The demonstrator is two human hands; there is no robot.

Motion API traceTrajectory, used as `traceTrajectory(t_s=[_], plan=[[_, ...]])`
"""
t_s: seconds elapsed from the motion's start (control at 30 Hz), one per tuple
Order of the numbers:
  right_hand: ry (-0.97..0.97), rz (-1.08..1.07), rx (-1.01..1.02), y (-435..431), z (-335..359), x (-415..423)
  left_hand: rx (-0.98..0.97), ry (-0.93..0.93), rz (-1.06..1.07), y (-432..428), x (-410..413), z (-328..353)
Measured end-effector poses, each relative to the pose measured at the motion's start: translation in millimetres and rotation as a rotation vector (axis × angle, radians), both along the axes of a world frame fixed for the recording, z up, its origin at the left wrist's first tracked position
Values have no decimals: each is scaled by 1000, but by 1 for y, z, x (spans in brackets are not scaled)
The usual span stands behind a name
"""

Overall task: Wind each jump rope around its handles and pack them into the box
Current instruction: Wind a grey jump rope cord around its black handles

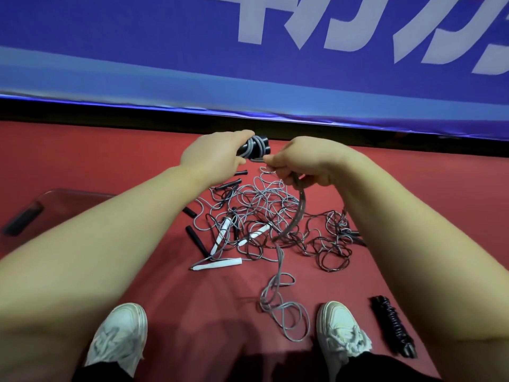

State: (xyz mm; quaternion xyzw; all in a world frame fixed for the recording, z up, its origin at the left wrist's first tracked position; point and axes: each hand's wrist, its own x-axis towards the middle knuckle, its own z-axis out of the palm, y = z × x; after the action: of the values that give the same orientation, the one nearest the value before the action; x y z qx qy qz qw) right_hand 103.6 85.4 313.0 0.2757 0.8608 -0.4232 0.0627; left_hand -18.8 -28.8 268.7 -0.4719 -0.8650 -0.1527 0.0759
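Note:
My left hand [212, 155] grips a pair of black handles [261, 146] with a few turns of grey rope [253, 150] wound around them. My right hand [300, 164] pinches the same grey rope just beside the handles; the rope's slack [278, 296] hangs down and loops on the floor between my shoes. Below my hands lies a tangled pile of jump ropes [264, 221], grey and dark, with black handles and white handles [220, 264]. A clear box [52, 194] sits at the left, partly hidden by my left forearm. One wound black rope [392, 325] lies at the right.
The floor is red [110, 150]. A blue banner with white lettering [248, 51] runs along the wall ahead, a dark gap beneath it. My two white shoes [118, 340] stand at the bottom. A dark object [23, 219] lies inside the box.

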Motion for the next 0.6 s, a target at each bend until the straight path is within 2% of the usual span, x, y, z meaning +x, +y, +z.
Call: traceTrajectory(t_s=[0.07,0.1,0.13,0.27,0.33,0.37,0.4,0.43,0.5,0.57,0.6], plan=[[-28,-32,-142,2,-1,3,-42,71,-43,-3,2,-4],[-51,-40,-148,3,-2,4,-50,97,-68,-4,3,-6],[-83,-30,-66,3,-2,5,-53,111,-91,-3,4,-9],[-296,95,712,-2,-12,2,-81,124,-102,1,7,-21],[-203,36,930,-2,-24,-1,-49,103,-42,2,6,-20],[-105,4,943,0,-31,-2,-20,93,-4,2,5,-16],[-21,-29,884,4,-36,-3,12,89,33,2,3,-12],[61,-73,736,10,-39,-3,43,86,64,1,1,-7],[177,-175,290,22,-41,-2,93,75,96,-1,-1,1],[143,-222,-77,26,-43,2,115,65,103,0,0,4],[111,-218,-166,24,-45,3,111,67,103,2,1,5]])
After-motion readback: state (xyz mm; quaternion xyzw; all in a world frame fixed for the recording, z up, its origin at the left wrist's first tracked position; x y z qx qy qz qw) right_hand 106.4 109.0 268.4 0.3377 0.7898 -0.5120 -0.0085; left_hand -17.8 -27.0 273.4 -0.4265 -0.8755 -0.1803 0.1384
